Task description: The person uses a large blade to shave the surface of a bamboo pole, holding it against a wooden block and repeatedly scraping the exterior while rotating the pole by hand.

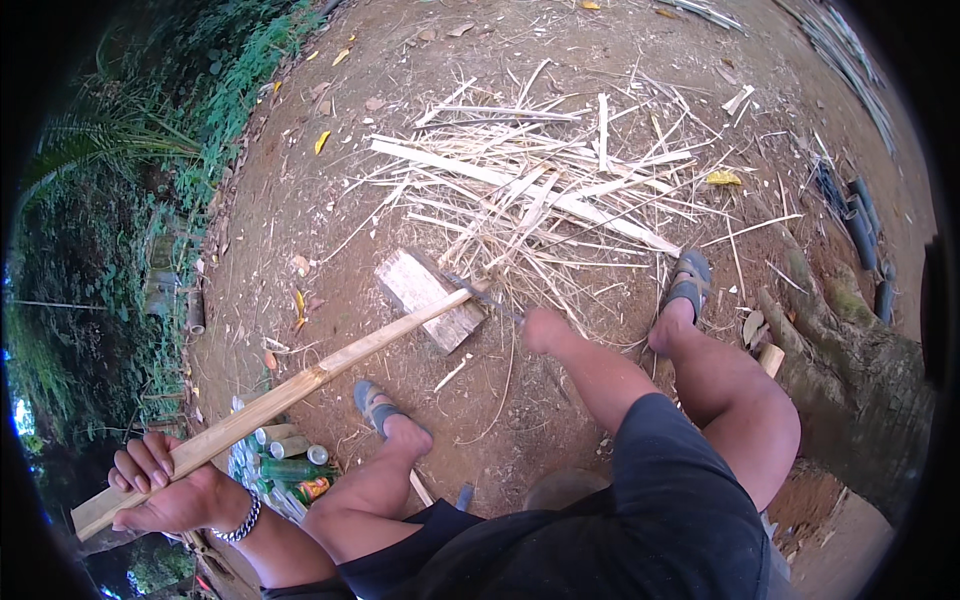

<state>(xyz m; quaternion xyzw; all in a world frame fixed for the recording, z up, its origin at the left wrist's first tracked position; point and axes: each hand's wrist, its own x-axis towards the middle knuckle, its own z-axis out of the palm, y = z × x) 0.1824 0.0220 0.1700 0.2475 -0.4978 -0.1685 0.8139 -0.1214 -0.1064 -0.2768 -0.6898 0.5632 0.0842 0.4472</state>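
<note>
My left hand is wrapped round the near end of a long split bamboo slat, which slants up and away to the right. The slat's far end crosses a rough wooden block lying on the ground. My right hand is closed round the handle of a knife; most of the handle is hidden in my fingers. The dark blade meets the slat near its far end, just above the block. Whether the edge has bitten into the bamboo cannot be made out.
A heap of bamboo shavings and strips covers the dirt beyond the block. My sandalled feet stand either side of it. Bottles and cans lie by my left leg. Tree roots and dark pipes are at right; plants at left.
</note>
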